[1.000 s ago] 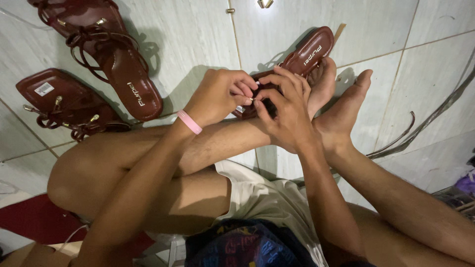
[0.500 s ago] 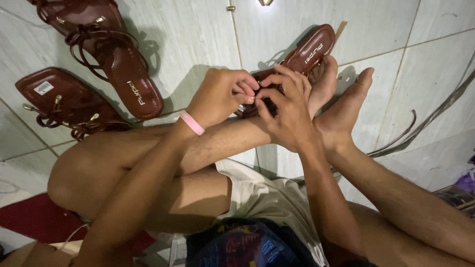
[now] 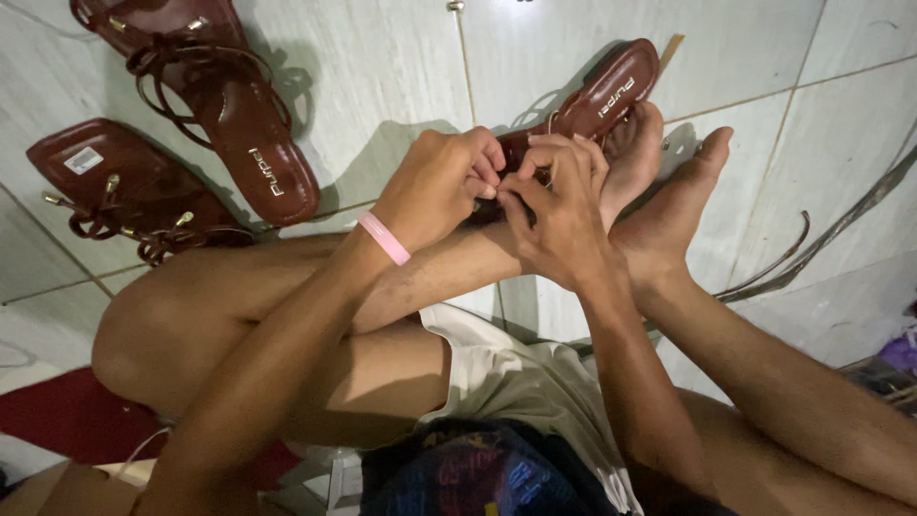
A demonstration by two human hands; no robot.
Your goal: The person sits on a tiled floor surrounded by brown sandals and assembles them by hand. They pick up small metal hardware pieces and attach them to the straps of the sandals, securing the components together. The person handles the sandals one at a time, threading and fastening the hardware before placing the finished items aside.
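Both curled: left hand (image 3: 441, 186) and right hand (image 3: 559, 215) (fingertips meeting) pinching sandal (image 3: 592, 100).

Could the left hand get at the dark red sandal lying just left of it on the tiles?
Probably yes. The left hand is busy at the sandal by the feet, but the strappy sandal lies on open floor nearby, with nothing between them. The hand would have to let go first.
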